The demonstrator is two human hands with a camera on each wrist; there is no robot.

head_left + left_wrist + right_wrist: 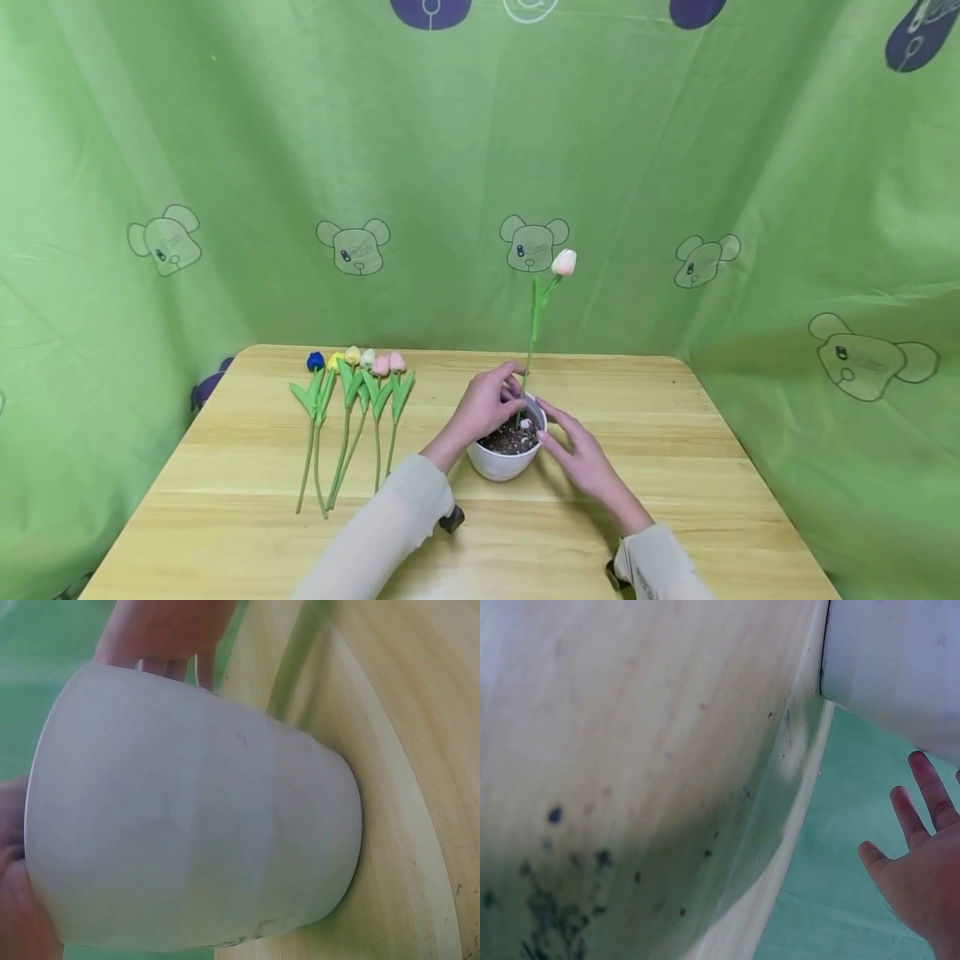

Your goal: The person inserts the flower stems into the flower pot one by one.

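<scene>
I'm pinching the pale tulip (564, 262) low down with my left hand (489, 406), its foot at the soil (507, 440) in the white pot (504, 466), right hand (588, 460) resting loose-fingered alongside, likely mid-planting, next probably needing a firm push before release.

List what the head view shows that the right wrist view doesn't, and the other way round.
Only the head view: the pale pink tulip standing in the white pot, the soil inside it, six loose tulips lying on the wooden table, and bear faces printed on the green cloth.

Only the right wrist view: dark specks scattered over the tabletop; what they are cannot be told.

Both: the right hand beside the pot, the pot's outer wall, the table and the cloth.
</scene>
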